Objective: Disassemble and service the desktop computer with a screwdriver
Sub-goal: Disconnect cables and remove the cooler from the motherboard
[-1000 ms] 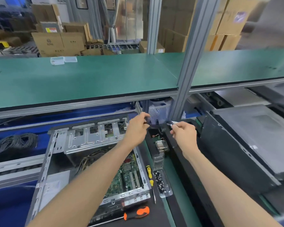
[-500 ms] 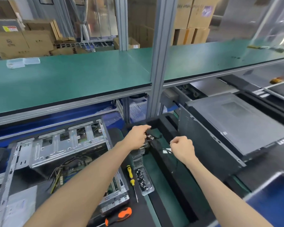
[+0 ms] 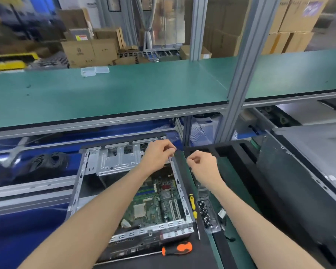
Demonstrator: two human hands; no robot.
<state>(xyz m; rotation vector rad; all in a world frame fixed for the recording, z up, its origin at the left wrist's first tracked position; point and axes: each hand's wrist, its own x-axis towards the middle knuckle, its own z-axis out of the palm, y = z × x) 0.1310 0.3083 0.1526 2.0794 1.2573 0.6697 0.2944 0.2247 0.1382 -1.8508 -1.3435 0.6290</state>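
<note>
The open computer case [image 3: 128, 193] lies on the tabletop [image 3: 194, 257]. The left hand [image 3: 156, 155] curls at its far right corner — perhaps gripping the rim; the right hand [image 3: 201, 164] is fisted, seemingly empty. Steady the case before reaching for the orange-handled screwdriver [image 3: 177, 248].

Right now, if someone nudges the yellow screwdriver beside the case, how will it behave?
The yellow screwdriver looks slim and round-handled, so it will probably roll. It lies between the computer case and the screw tray, which should stop it quickly. Likely light and stiff.
</note>
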